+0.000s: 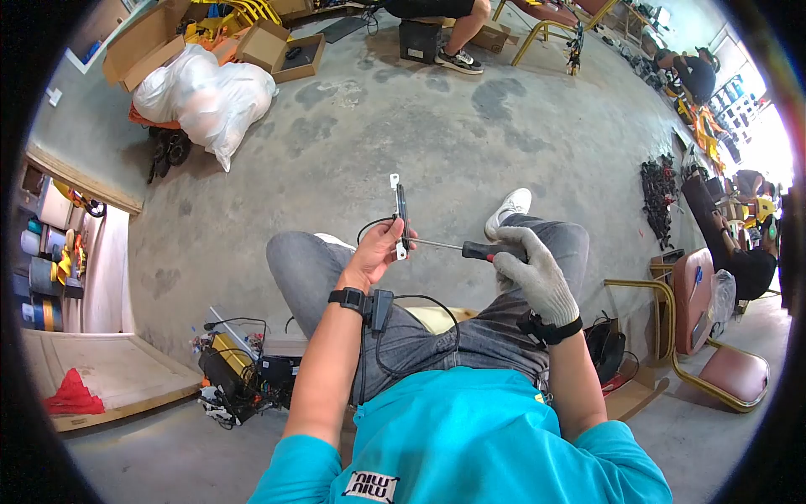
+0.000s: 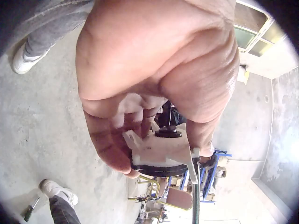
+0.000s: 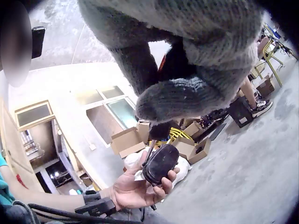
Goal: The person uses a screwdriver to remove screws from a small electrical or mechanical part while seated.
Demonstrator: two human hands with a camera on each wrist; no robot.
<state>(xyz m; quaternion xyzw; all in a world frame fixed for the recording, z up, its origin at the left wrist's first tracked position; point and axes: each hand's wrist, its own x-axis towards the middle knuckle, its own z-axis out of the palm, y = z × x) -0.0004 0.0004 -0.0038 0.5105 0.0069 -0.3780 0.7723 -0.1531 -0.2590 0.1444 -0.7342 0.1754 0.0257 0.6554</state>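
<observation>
A flat black part on a white bracket (image 1: pixel 399 210) stands edge-on between the fingers and thumb of my bare left hand (image 1: pixel 379 250). In the left wrist view the bracket (image 2: pixel 161 151) has a round black knob, and the left hand (image 2: pixel 154 60) grips its sides. The right wrist view shows the part's black oval face (image 3: pixel 161 164). My gloved right hand (image 1: pixel 537 273) holds a screwdriver by its dark handle (image 1: pixel 485 251), the shaft pointing left to the part's lower end. Whether the tip sits in a screw, I cannot tell.
White plastic bags (image 1: pixel 206 101) and open cardboard boxes (image 1: pixel 281 52) are at the upper left. Cables and parts (image 1: pixel 239 370) lie left of my legs. A pink chair (image 1: pixel 697 311) stands at the right. Another screwdriver (image 2: pixel 31 210) lies on the floor. Someone sits at the top.
</observation>
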